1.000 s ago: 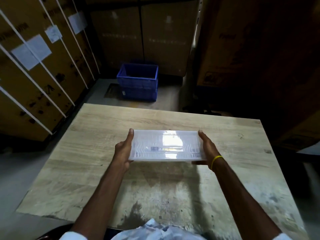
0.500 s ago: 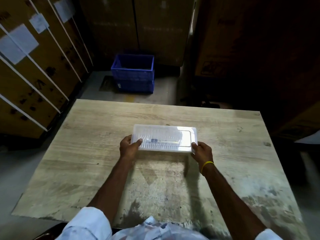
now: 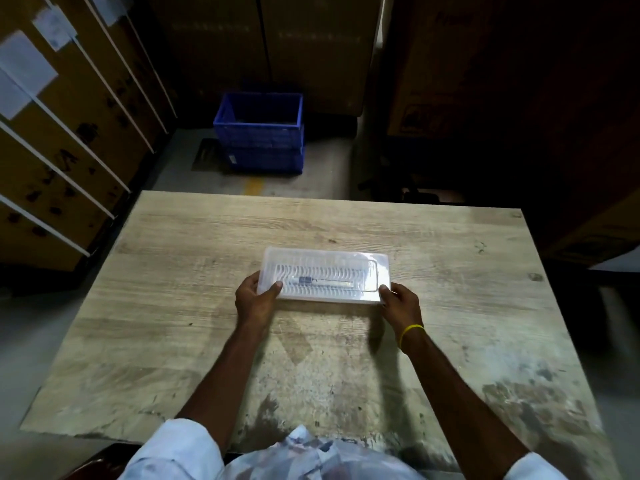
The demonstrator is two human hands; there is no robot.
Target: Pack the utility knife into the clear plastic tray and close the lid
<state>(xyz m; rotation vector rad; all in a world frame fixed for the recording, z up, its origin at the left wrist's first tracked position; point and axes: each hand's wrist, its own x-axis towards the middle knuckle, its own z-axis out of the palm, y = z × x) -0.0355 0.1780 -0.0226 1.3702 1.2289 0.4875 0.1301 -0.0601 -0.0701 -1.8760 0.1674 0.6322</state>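
Stacked cartons are crowding the walls, a blue crate (image 3: pixel 259 133) is sitting on the floor, and a worn wooden table (image 3: pixel 207 334) is filling the foreground. A second ago the tray (image 3: pixel 325 273) was being held up above the table; now it is lying flat on it, lid down, so the packing looks nearly finished, with perhaps only a press at the edges remaining.

The left hand (image 3: pixel 254 299) is clamping the tray's near left corner, thumb on top, the other fingers tucked below and out of sight. Between the two thumbs the knife (image 3: pixel 322 281) is showing dimly through the ribbed lid, lying lengthwise. The right hand (image 3: pixel 401 303) is pinching the near right corner, thumb tip on the rim.

Glare is washing out the lid's right end, so whether it is fully snapped shut is hard to tell. The knife's blade end is too blurred to read.
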